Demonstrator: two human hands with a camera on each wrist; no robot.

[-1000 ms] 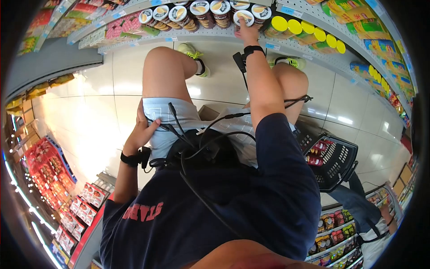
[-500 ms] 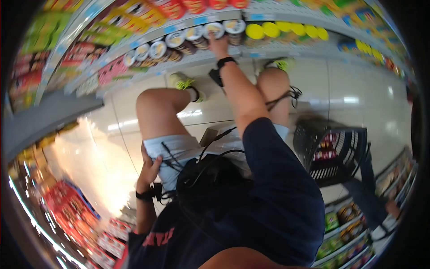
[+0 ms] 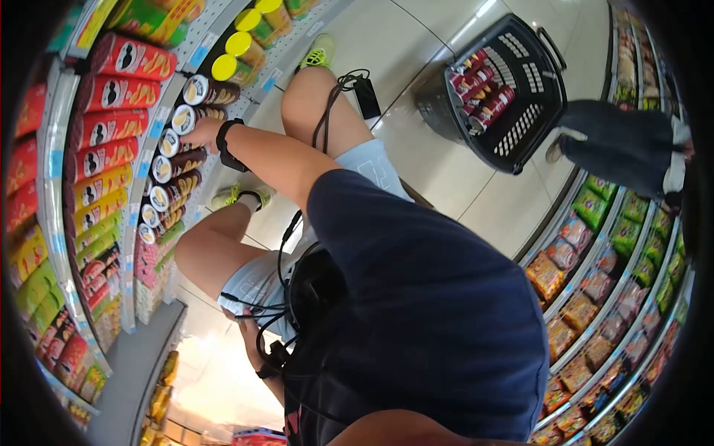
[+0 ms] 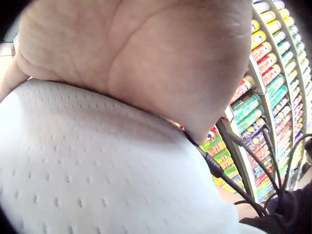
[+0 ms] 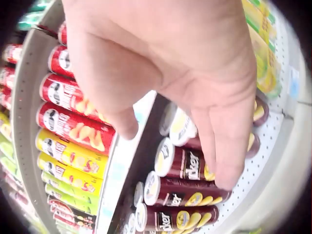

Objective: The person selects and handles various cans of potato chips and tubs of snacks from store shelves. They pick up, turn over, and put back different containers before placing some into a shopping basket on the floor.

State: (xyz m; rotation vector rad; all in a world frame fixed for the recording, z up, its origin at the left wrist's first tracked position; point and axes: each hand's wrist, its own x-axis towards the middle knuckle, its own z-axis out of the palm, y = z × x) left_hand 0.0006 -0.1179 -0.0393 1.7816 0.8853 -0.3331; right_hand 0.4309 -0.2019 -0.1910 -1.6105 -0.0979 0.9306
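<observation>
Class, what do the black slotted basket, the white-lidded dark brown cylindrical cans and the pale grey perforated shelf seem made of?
Black slotted basket: probably satin plastic, with regular slots.
Dark brown cylindrical cans: glossy; smooth printed sides suggest coated cardboard, though print hides it.
Pale grey perforated shelf: likely painted metal, matt, with neat small holes.

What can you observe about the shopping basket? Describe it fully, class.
The basket is dark, apparently rigid plastic, with rows of slots through its walls and a handle at its rim. It rests on the tiled floor to the crouching person's right, its open top in view. Several dark-red tubes lie inside. Whether the other person nearby touches it cannot be told.
</observation>
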